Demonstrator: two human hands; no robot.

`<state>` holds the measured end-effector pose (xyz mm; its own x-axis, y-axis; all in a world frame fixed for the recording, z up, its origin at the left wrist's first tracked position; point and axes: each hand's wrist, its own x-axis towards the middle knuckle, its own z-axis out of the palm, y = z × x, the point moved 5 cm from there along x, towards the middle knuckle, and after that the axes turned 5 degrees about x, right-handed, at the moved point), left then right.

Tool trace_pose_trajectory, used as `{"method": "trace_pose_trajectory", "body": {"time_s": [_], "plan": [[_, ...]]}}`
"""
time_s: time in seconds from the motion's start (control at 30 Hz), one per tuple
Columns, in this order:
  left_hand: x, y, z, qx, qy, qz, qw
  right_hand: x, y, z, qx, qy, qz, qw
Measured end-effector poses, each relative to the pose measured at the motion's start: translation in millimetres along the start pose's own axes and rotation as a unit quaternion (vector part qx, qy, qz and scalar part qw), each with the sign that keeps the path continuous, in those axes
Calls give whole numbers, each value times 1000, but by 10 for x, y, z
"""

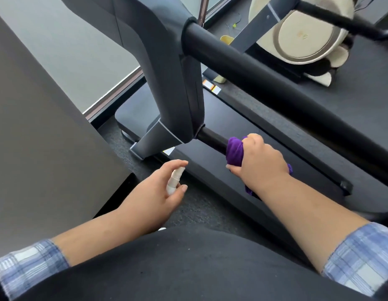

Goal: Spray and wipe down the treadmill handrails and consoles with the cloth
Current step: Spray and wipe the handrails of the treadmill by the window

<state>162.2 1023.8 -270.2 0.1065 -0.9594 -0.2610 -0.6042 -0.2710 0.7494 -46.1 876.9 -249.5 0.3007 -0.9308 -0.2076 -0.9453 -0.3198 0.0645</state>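
Gym floor, treadmill upright: my right hand [257, 161] grips the soft, bunching cloth [235, 152] around the handrail [212, 139]; left hand [158, 187] holds the light spray bottle [174, 180].

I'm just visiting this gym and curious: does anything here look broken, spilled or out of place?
Nothing stands out. The right hand grips a purple cloth around the lower handrail, and the left hand holds a small white spray bottle. No spill or damage shows.

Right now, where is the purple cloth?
In the head view, right of centre: the purple cloth is wrapped around the lower black handrail, gripped by the right hand, just right of the grey upright.
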Motion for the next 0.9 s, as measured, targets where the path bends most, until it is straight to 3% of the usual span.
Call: {"method": "trace_pose_trajectory", "body": {"time_s": [0.33,0.53,0.9], "plan": [[-6,-164,-179,35,3,-5,999,543,-883,31,2,49,-51,997],[73,205,47,32,-6,25,999,480,-746,-85,56,37,-62,996],[-173,911,822,30,-36,95,994,-188,285,41,-8,5,-42,999]]}}
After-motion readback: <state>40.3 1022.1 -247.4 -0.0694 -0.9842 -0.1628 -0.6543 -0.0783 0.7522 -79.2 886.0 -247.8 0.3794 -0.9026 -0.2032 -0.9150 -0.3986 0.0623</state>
